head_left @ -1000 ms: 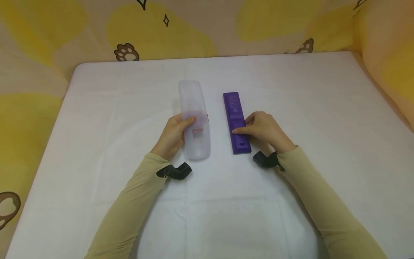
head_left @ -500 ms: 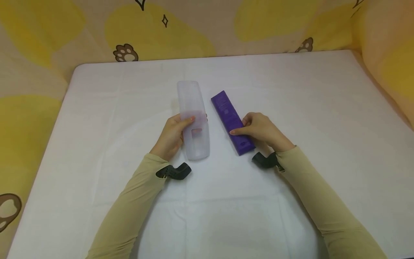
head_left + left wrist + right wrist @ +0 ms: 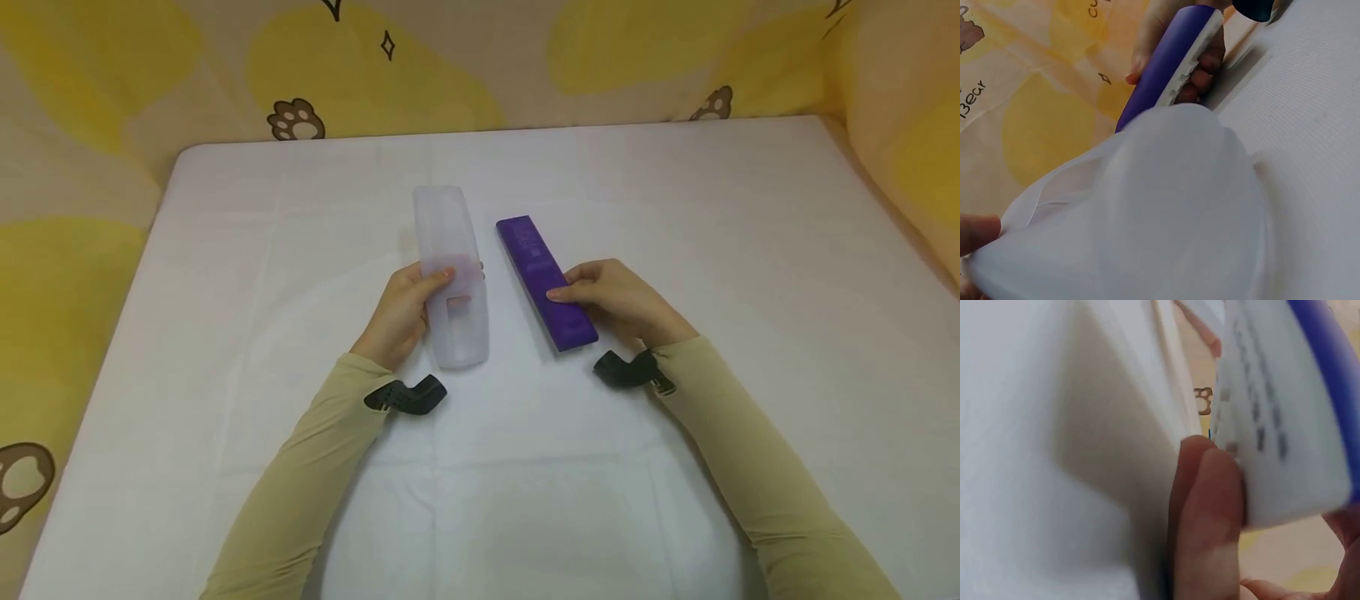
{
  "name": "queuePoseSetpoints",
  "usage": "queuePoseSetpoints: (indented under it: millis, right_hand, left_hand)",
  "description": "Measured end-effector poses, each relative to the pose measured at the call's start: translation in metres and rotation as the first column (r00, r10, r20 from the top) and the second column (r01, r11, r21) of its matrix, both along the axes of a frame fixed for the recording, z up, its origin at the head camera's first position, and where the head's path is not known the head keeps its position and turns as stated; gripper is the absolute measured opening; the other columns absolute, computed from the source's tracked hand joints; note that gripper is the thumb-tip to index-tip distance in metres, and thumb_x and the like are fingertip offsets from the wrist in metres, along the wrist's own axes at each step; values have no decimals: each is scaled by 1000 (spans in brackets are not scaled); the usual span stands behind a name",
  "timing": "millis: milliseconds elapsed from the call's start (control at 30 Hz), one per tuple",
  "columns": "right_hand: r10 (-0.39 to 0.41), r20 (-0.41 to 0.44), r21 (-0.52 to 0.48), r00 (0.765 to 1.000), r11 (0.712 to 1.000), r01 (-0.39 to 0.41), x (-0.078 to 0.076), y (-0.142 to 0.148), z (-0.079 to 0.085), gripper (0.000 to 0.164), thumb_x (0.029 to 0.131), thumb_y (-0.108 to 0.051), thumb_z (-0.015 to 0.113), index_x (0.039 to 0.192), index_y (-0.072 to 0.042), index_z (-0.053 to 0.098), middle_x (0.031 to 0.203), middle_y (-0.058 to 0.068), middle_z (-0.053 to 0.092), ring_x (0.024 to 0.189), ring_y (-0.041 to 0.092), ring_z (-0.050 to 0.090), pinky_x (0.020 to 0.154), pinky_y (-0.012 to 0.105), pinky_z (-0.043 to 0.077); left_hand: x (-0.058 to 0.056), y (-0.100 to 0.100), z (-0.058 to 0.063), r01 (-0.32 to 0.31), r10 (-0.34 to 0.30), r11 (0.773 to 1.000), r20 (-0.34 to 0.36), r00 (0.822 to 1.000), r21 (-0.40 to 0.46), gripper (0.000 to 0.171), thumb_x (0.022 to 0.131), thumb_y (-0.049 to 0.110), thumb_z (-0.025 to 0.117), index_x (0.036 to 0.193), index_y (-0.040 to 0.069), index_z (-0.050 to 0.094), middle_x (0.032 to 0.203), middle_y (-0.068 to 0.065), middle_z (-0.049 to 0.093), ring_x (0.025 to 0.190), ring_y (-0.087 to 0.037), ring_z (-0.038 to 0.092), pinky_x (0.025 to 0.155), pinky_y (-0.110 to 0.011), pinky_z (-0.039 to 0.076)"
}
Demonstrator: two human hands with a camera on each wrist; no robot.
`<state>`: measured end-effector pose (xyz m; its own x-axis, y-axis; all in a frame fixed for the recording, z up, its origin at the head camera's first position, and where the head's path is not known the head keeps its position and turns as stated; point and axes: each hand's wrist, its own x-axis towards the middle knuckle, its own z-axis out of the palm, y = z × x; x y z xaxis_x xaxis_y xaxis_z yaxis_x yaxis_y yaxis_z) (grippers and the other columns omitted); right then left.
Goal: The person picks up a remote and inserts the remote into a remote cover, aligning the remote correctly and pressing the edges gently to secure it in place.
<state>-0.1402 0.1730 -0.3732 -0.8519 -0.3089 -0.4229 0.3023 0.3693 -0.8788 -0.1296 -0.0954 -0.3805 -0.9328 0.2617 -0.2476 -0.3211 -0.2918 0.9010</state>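
My left hand holds a long, translucent white silicone remote cover, thumb on top and fingers behind it. A small rectangular cutout shows in its lower half. To its right, my right hand pinches a remote control near its lower end, thumb on the purple back. In the left wrist view the remote shows a white side with raised buttons, beyond the cover. The right wrist view has the remote's white face with blurred dark marks and my fingers against it. Cover and remote are apart in the head view.
A white cloth covers the table. Yellow and cream patterned fabric hangs along its back and sides. Each wrist carries a black camera mount, one on the left and one on the right.
The remote's far end has swung left, so the remote now slants. My right hand has shifted slightly right with it and turned it a little. My left hand and the cover stay in place.
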Motion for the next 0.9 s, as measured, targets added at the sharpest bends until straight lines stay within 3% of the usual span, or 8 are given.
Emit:
queuePoseSetpoints:
  millis: [167, 367, 533, 733, 900]
  right_hand:
    - [-29, 66, -167, 997, 985, 40, -2, -1, -3, 29, 88, -6, 64, 107, 6, 45, 85, 6, 65, 74, 16, 67, 71, 30, 56]
    - [-61, 60, -236, 996, 969, 73, -5, -3, -2, 31, 88, 2, 61, 110, 2, 40, 85, 4, 67, 77, 17, 69, 73, 31, 56]
    - [-33, 59, -260, 998, 965, 47, -8, -8, 1, 29, 87, 3, 61, 107, -2, 40, 82, 2, 69, 77, 15, 68, 73, 28, 55]
    - [-18, 77, -289, 997, 956, 40, -12, -11, 0, 35, 88, 5, 59, 115, -4, 39, 87, 1, 69, 77, 14, 67, 72, 27, 54]
    - [-55, 66, -317, 996, 945, 73, -14, -13, -1, 33, 90, 0, 59, 118, -9, 45, 92, 2, 66, 81, 15, 63, 75, 28, 51]
  left_hand:
    - [-2, -1, 1, 3, -3, 1000, -3, 1000, -7, 35, 97, 4, 48, 130, -8, 46, 106, -6, 67, 105, -20, 58, 88, -33, 49]
    - [-4, -1, 3, 10, -10, 1000, -6, 1000, -18, 36, 97, 5, 49, 131, -7, 46, 111, -8, 66, 108, -22, 58, 90, -34, 47]
    - [-11, -4, 4, 6, -6, 1000, -1, 1000, -4, 36, 98, 6, 48, 131, -5, 45, 118, -12, 63, 113, -24, 56, 96, -37, 44]
    - [-34, 2, 0, -34, 35, 994, -8, 999, 107, 37, 99, 3, 43, 135, -6, 40, 129, -19, 53, 118, -25, 53, 97, -38, 44]
    - [-50, 11, -1, -46, 57, 969, -37, 998, 245, 38, 102, 5, 36, 138, -7, 35, 139, -25, 44, 126, -29, 46, 99, -37, 42]
